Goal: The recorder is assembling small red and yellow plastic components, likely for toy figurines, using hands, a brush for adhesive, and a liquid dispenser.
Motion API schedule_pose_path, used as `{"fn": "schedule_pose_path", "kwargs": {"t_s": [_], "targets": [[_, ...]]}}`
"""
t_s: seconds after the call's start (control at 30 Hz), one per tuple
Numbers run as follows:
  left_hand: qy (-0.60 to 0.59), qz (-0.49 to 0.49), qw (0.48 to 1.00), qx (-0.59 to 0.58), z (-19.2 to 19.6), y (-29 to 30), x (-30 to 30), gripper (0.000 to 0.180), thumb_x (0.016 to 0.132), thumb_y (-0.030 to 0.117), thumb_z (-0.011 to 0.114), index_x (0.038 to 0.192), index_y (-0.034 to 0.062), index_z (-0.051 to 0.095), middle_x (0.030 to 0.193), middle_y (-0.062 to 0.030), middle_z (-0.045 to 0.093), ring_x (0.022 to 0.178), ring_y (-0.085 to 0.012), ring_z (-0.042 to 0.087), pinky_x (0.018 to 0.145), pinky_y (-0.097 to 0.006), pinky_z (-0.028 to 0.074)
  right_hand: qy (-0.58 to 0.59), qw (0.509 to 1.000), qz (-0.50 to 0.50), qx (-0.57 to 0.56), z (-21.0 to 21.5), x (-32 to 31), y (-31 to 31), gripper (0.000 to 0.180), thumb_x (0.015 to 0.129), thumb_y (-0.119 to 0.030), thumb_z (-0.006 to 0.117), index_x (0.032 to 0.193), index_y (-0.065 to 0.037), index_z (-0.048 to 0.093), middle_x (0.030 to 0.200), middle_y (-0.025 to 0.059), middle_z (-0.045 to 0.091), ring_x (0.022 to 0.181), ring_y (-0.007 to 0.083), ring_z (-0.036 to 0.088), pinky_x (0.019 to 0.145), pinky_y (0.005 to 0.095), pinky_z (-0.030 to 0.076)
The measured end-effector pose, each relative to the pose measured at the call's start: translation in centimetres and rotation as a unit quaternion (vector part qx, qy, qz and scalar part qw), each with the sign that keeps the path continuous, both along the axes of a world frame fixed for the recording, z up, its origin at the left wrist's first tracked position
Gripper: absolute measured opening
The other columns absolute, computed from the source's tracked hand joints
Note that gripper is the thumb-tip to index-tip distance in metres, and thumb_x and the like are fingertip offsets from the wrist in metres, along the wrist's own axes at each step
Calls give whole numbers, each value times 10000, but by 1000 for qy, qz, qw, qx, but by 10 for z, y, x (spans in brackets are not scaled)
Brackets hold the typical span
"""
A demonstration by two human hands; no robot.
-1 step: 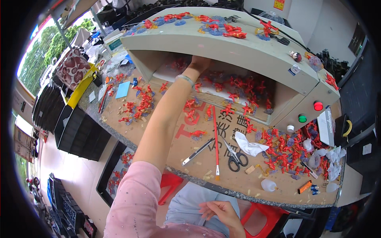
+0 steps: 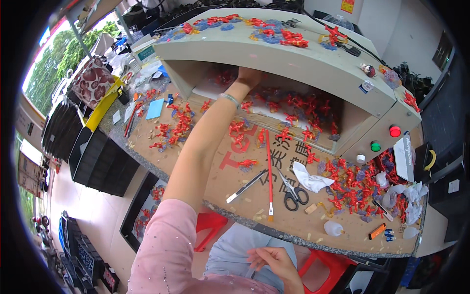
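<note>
My left arm stretches forward into the open front of a cream metal cabinet (image 2: 274,55). Deep inside it is my left hand (image 2: 249,76), its fingers hidden in shadow, so what they hold does not show. Small red figures with translucent blue parts (image 2: 306,104) lie on the cabinet's floor beside that hand. My right hand (image 2: 274,260) rests low over my lap, its fingers loosely bent and apart, with nothing clearly held.
On the cardboard-covered table (image 2: 220,188) lie a craft knife (image 2: 246,186), a red brush (image 2: 270,176), black-handled scissors (image 2: 295,197), white tissue (image 2: 312,179) and an orange lighter (image 2: 377,231). More red figures (image 2: 352,183) are heaped at right. Black crates (image 2: 105,164) stand at left.
The whole view has shifted slightly, with the table and cabinet a little farther right in the picture. Both hands keep nearly the same pose.
</note>
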State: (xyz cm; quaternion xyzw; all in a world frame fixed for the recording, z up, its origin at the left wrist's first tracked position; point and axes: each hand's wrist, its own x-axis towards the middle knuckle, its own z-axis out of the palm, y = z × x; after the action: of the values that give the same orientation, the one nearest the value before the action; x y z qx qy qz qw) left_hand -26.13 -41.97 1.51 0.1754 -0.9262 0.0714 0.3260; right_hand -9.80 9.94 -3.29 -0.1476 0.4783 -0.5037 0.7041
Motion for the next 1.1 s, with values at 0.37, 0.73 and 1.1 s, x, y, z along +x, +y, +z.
{"fn": "schedule_pose_path", "kwargs": {"t_s": [0.37,0.73,1.1], "targets": [[192,-151,610,754,8,315,225,170,952,133,528,1062,5,511,887,-56,621,716,-104,595,633,-248,466,278,867,-373,-181,45,13,-14,345,863,7,604,1196,55,531,982,126,620,712,131,602,647,257,508],[232,-133,389,882,-43,415,275,116,945,47,476,1049,-4,481,1005,-129,611,854,-177,626,733,-313,512,276,893,-337,-114,23,8,-5,136,908,-19,596,999,69,644,875,78,646,693,86,562,620,222,462],[130,-157,401,893,-46,413,275,177,835,-82,599,983,-35,514,995,-149,652,875,-182,675,769,-275,550,186,928,-319,-47,9,-12,6,182,898,-113,640,932,55,700,800,68,687,665,71,585,600,204,448]]}}
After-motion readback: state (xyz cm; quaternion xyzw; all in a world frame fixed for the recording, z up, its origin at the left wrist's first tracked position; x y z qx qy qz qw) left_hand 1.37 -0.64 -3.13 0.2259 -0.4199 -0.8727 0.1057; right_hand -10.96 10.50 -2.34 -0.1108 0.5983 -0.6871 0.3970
